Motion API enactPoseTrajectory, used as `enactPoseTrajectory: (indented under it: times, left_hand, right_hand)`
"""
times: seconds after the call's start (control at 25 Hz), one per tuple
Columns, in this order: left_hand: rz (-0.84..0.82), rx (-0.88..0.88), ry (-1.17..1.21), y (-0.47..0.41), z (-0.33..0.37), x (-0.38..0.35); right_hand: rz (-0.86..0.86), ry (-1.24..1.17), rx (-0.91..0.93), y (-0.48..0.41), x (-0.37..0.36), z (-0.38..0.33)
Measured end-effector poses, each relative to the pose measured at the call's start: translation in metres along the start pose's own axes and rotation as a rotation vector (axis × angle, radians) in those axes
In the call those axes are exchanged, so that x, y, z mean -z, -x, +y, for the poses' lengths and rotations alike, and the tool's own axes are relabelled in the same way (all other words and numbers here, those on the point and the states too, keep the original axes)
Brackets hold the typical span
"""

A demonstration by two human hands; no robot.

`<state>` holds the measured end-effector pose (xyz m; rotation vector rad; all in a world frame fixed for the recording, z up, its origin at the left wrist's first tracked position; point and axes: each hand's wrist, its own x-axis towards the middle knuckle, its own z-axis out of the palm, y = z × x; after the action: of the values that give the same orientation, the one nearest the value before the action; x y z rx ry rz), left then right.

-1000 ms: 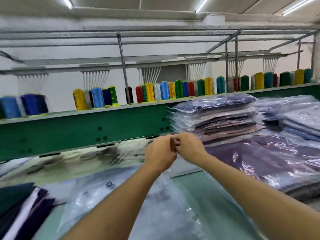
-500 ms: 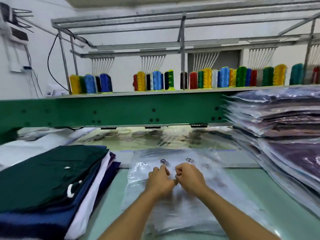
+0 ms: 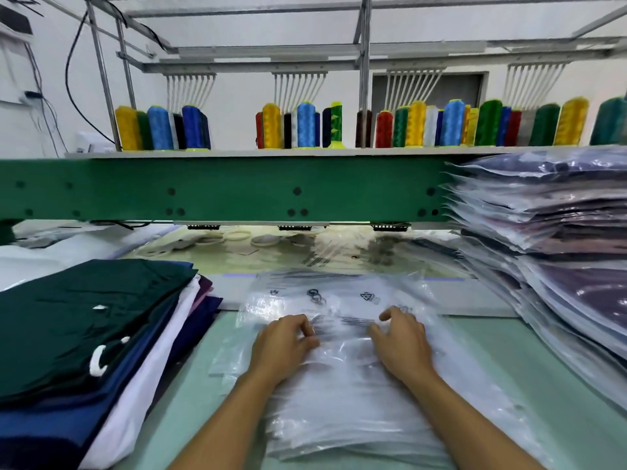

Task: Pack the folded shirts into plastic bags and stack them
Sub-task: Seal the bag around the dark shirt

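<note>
Fingers of your left hand [image 3: 285, 344] curl on the bags [image 3: 339, 418] lying on the counter [image 3: 190, 412], seemingly pinching the top one; your right hand [image 3: 402, 340] rests there too, loosely bent, holding nothing. Folded shirts [image 3: 84, 327] lie piled just left of the bags; packed shirts [image 3: 559, 249] stand stacked on the right.

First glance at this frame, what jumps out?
The row of bright thread cones on the shelf above the green beam across the back catches the eye first. Next is the tall stack of bagged shirts on the right, opposite the folded shirts piled on the left. In the centre, the left hand and right hand are on a pile of empty plastic bags.
</note>
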<state>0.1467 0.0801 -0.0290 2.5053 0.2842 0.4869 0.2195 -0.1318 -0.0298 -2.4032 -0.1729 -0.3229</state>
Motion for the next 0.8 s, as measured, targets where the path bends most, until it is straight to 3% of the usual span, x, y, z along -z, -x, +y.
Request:
enactPoseTrajectory:
  times: [0.28, 0.4, 0.48, 0.6, 0.72, 0.8]
  left_hand:
    - [0.249, -0.044, 0.252, -0.001, -0.007, 0.006]
    - [0.293, -0.114, 0.175, 0.000, -0.004, 0.004]
    - [0.303, -0.158, 0.092, 0.002, -0.002, 0.001]
    - [0.313, -0.157, 0.195, 0.003, 0.000, 0.003]
    - [0.364, -0.113, 0.178, 0.005, -0.002, 0.007]
    - [0.338, -0.132, 0.110, 0.009, -0.002, 0.008]
  right_hand:
    - [0.013, -0.463, -0.111, 0.001, 0.008, -0.002]
    - [-0.058, -0.686, -0.041, 0.003, 0.011, -0.004]
    - [-0.011, -0.651, -0.018, 0.002, 0.010, -0.003]
    - [-0.013, -0.448, 0.006, 0.001, 0.009, 0.002]
    - [-0.134, -0.549, 0.022, 0.004, 0.008, 0.002]
    - [-0.126, -0.627, 0.016, 0.006, 0.009, 0.000]
